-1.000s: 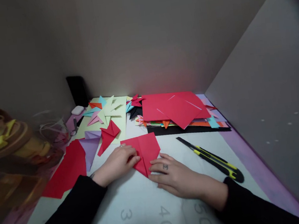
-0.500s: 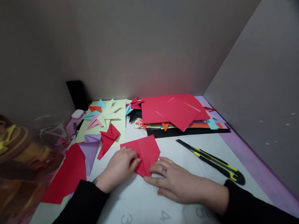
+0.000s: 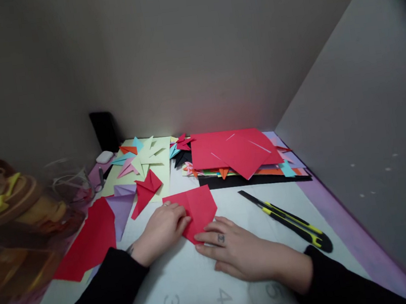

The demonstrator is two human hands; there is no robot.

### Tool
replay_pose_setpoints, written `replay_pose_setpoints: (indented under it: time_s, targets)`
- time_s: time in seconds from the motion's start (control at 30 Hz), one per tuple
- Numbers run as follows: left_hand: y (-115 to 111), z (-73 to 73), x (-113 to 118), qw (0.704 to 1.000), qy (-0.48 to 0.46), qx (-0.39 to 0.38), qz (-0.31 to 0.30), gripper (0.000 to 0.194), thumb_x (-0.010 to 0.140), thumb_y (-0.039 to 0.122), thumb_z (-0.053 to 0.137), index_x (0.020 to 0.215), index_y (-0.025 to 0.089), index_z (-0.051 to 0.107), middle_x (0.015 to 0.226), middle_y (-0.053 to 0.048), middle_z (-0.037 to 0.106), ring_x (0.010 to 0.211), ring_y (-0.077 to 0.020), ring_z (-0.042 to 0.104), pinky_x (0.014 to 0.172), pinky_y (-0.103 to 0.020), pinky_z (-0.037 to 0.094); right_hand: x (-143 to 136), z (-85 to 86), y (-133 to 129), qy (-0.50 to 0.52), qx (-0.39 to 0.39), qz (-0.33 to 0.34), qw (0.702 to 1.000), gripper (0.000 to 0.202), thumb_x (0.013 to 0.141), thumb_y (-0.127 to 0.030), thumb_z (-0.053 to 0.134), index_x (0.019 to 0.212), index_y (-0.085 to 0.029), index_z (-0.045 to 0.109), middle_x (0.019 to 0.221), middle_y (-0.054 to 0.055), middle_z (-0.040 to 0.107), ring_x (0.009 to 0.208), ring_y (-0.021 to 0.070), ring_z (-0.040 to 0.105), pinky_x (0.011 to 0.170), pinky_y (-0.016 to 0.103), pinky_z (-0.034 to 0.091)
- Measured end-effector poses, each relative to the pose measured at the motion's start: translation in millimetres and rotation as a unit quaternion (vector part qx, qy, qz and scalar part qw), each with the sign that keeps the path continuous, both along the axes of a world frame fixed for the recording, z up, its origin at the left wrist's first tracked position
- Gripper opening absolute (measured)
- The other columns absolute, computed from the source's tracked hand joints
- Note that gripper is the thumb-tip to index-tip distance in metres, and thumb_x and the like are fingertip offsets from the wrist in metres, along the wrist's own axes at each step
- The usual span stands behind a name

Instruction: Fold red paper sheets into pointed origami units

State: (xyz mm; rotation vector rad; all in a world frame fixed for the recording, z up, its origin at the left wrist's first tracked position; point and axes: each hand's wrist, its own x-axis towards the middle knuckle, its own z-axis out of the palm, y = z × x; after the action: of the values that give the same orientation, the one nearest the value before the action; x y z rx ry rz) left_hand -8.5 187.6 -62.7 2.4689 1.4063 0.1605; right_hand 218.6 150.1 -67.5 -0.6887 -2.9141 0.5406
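Note:
A folded piece of red paper (image 3: 200, 206) lies on the pale marked mat, with a faint crease running down its middle and a point toward me. My left hand (image 3: 164, 231) is closed at its left side, fingers curled over the edge and the thumb resting on the paper. At the lower right edge, my right hand (image 3: 234, 250) lies with fingers stretched out, the fingertips pressing on the paper's near corner. A folded red paper piece (image 3: 146, 191) sits just beyond my left hand.
A black and yellow utility knife (image 3: 290, 220) lies at the right, blade out. Behind are a stack of red sheets (image 3: 225, 151) and several folded colored paper shapes (image 3: 147, 154). To the left are a torn red sheet (image 3: 89, 241), a purple folded paper (image 3: 122, 207) and a brown-lidded cup (image 3: 10, 197).
The right hand's fingers have slid slightly up and left over the paper's near corner, covering more of it. The left hand stays in place. The view shifts slightly.

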Motion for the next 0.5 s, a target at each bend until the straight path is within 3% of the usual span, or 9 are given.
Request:
replay_pose_setpoints:
  time_s: [0.27, 0.5]
  targets:
    - [-3, -3.0, 0, 1.0, 0.009, 0.027, -0.001, 0.024, 0.092, 0.028, 0.044, 0.077, 0.017, 0.06, 0.078, -0.007, 0.065, 0.076, -0.0215, 0.059, 0.075, -0.034, 0.043, 0, -6.3, -4, -0.02, 0.018, 0.015, 1.0, 0.043, 0.096, -0.037, 0.041, 0.136, -0.021, 0.045, 0.137, 0.006, 0.052, 0.12, 0.0251, 0.044, 0.109, 0.052, 0.017]
    - [-5, 2.5, 5, 0.998, 0.048, 0.028, 0.011, 0.023, 0.091, 0.028, 0.045, 0.078, 0.017, 0.06, 0.078, -0.008, 0.064, 0.077, -0.0237, 0.057, 0.068, -0.034, 0.042, 0, -11.9, -10, 0.008, 0.053, 0.042, 0.998, 0.036, 0.099, -0.029, 0.036, 0.131, -0.019, 0.049, 0.129, 0.007, 0.059, 0.119, 0.0212, 0.049, 0.112, 0.048, 0.015]
